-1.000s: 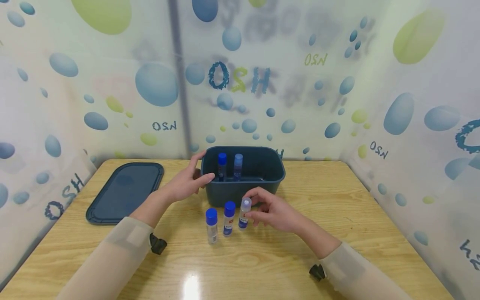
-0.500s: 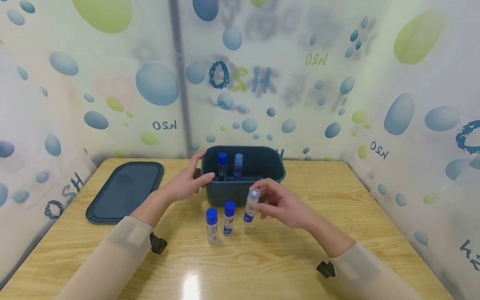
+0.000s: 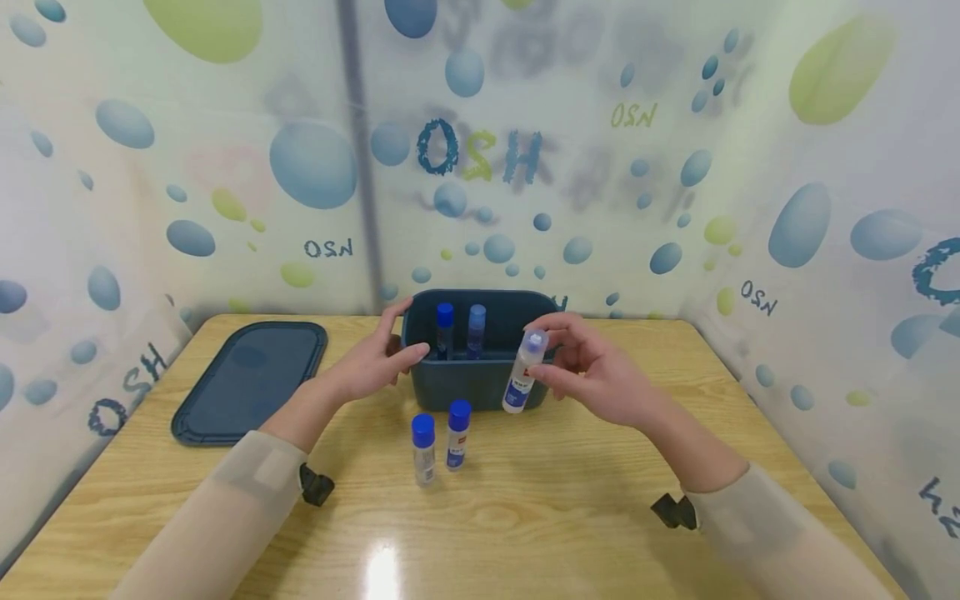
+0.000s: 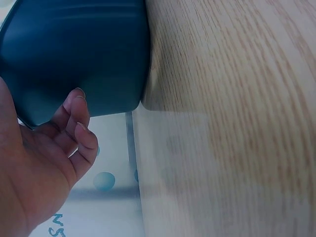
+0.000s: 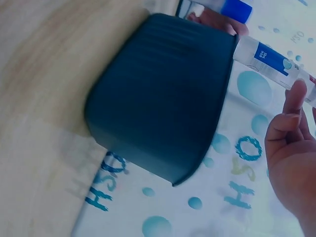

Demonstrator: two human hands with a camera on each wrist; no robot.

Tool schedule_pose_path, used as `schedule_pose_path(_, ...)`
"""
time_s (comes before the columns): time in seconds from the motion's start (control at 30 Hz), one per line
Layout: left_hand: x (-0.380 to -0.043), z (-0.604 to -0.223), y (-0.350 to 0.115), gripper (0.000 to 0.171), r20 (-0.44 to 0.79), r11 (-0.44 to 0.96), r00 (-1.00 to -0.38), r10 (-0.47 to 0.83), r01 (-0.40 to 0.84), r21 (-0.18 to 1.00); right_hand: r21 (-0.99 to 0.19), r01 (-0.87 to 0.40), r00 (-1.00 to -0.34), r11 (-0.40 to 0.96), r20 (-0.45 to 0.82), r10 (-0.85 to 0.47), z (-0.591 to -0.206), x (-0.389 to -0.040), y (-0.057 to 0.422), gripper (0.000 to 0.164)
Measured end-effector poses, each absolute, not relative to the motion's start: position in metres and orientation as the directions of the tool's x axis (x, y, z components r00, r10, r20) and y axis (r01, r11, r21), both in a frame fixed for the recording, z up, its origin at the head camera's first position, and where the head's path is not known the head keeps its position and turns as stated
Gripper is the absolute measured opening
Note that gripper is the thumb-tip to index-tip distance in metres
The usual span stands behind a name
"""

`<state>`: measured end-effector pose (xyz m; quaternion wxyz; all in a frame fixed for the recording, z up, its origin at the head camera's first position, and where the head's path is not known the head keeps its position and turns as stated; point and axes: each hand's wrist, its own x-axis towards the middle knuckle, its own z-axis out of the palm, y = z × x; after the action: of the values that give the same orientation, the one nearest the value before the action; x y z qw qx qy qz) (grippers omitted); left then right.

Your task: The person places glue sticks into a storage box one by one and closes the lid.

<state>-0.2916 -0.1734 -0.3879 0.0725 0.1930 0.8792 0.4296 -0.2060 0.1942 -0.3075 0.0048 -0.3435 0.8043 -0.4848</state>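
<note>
My right hand (image 3: 600,371) pinches a glue stick (image 3: 519,383) with a clear cap, white body and blue label. It is tilted, overlapping the front wall of the dark blue bin (image 3: 465,387) in the head view; the right wrist view shows this glue stick (image 5: 266,57) at rim height. My left hand (image 3: 371,362) holds the bin's left end, thumb and index finger at the rim; other fingers curl by the wall in the left wrist view. Inside stand two glue sticks, a blue-capped one (image 3: 445,329) and a paler-capped one (image 3: 476,331). Two blue-capped glue sticks (image 3: 423,450) (image 3: 457,435) stand upright before the bin.
A dark blue lid (image 3: 251,383) lies flat on the wooden table (image 3: 525,525) at the left. Patterned curtain walls (image 3: 637,167) close off the back and both sides, the back one right behind the bin.
My right hand has lifted the clear-capped glue stick off the table and carried it up and rightward to the bin's front. My left hand stays at the bin.
</note>
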Motion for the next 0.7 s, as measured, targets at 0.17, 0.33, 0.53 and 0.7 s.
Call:
schedule_pose_path(0.17,-0.292,-0.388,-0.173,0.093,0.041,0.556,-0.914,0.403,0.280,0.783,-0.751,-0.600,-0.742,0.275,0.394,-0.543,-0.297,-0.212,0.198,0.046)
schedule_pose_path(0.33,-0.293,-0.390,-0.174,0.093,0.046,0.547,-0.912,0.408,0.285,0.787,-0.744,-0.617,-0.740,0.259,0.434,-0.514,-0.292,-0.222,0.201,0.044)
schedule_pose_path(0.53,-0.294,-0.390,-0.175,0.092,0.052,0.553,-0.908,0.416,0.298,0.778,-0.717,-0.622,-0.765,0.315,0.470,-0.440,-0.286,-0.238,0.201,0.044)
schedule_pose_path(0.7,-0.294,-0.392,-0.176,0.091,0.056,0.564,-0.908,0.416,0.306,0.767,-0.731,-0.554,-0.825,0.399,0.421,-0.376,-0.285,-0.256,0.200,0.044)
